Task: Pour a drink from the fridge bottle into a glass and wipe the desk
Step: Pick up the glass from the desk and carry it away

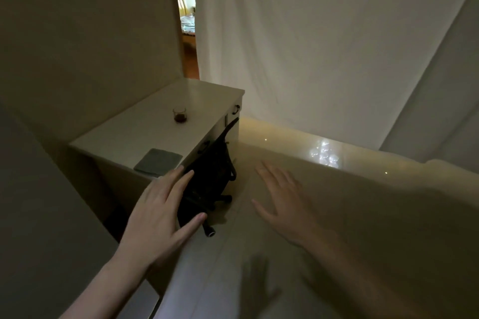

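A small glass (180, 114) with a little dark drink in it stands near the middle of the white desk (145, 134). A folded grey cloth (158, 161) lies at the desk's near corner. My left hand (158, 211) is held out with straight fingers, just below the cloth and in front of the chair, holding nothing. My right hand (281, 199) hovers over the floor with fingers spread, also holding nothing. No bottle is in view.
A black office chair (211, 176) is tucked against the desk's right side, its wheels on the glossy floor (337, 202). A white curtain (324, 46) hangs behind. A doorway (187, 21) opens to another room. A wall runs along the left.
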